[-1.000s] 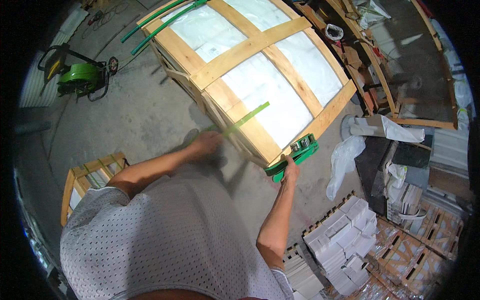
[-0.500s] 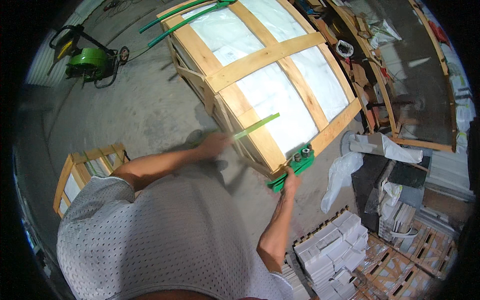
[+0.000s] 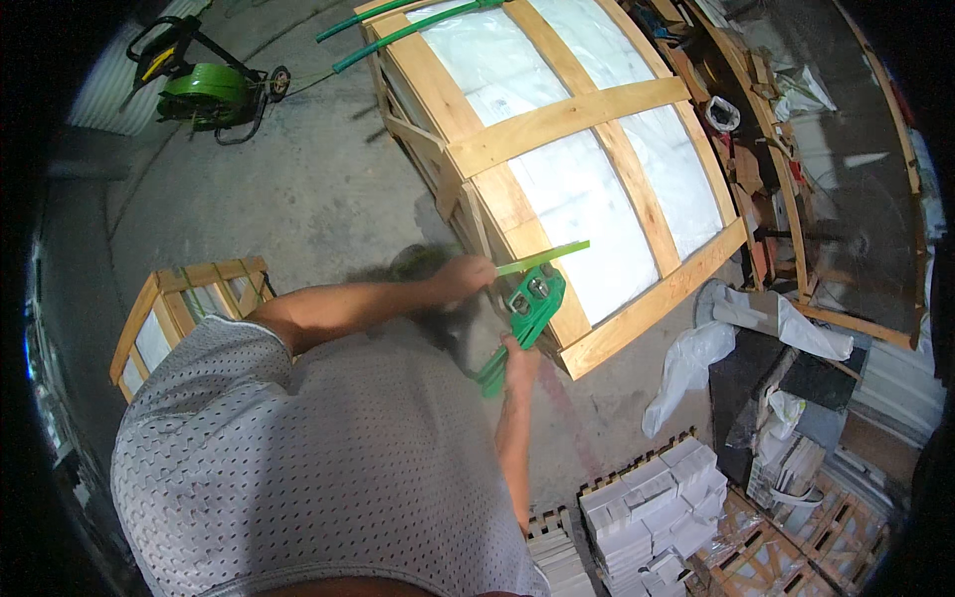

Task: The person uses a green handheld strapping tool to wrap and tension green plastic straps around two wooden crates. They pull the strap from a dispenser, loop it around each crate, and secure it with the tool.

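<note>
A large wooden slatted crate [image 3: 567, 121] stands in front of me, with white wrapped contents [image 3: 587, 224] showing between its boards. At its near left edge, my left hand [image 3: 463, 279] is closed on a green plastic strap [image 3: 545, 257], whose free end sticks out over the crate top. My right hand [image 3: 520, 360] grips a green strapping tensioner [image 3: 535, 306] by its handle. The tool's head is tilted up just below the strap; whether the two touch I cannot tell. A green long-handled tool [image 3: 423, 28] lies across the crate's far end.
A wheeled cart with a green strap reel [image 3: 204, 95] stands far left. A smaller crate [image 3: 149, 328] sits left of me. Stacked white blocks [image 3: 652, 502], crumpled plastic sheeting [image 3: 686, 373] and wooden racks with scraps [image 3: 776, 189] line the right side.
My right hand has brought the tensioner left, from the crate's near corner to beside the strap. The left hand keeps hold of the strap. The whole view has shifted slightly.
</note>
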Motion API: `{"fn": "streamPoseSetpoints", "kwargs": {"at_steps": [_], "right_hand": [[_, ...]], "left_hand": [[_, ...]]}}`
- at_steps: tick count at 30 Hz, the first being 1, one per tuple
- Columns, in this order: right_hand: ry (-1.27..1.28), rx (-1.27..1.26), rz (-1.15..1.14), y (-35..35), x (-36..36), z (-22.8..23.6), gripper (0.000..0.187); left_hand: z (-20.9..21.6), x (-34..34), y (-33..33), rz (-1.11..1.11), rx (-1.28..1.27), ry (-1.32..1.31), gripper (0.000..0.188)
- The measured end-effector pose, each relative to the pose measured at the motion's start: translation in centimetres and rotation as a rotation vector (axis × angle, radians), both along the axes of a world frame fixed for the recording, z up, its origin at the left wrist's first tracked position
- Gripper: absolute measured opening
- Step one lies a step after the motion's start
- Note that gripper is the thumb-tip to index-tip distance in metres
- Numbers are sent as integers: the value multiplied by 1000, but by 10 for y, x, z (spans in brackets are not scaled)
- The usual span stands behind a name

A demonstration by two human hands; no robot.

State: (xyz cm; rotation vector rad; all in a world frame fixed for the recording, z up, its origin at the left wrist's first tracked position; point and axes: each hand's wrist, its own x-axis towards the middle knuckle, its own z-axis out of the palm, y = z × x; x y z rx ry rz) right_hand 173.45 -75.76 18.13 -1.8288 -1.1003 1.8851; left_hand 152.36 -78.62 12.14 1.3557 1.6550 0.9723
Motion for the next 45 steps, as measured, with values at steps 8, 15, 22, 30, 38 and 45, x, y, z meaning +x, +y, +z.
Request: {"fn": "streamPoseSetpoints", "kwargs": {"at_steps": [8, 15, 22, 30, 38, 45], "right_hand": [[-40, 37, 30, -3, -1, -9, 24], [-64, 17, 83, 0, 4, -9, 24], [-141, 158, 123, -3, -11, -1, 27], [-201, 146, 151, -8, -26, 8, 24], [-209, 264, 55, -16, -32, -26, 24], [-231, 407, -10, -16, -45, -30, 24]], "left_hand": [[23, 0, 6, 167, -194, -63, 33], [7, -20, -3, 33, -302, 106, 34], [-19, 10, -6, -144, 22, 323, 18], [-30, 40, -9, -194, -33, 400, 12], [-38, 73, -14, -65, -22, 171, 16], [-33, 52, -3, -99, 169, 144, 16]]}}
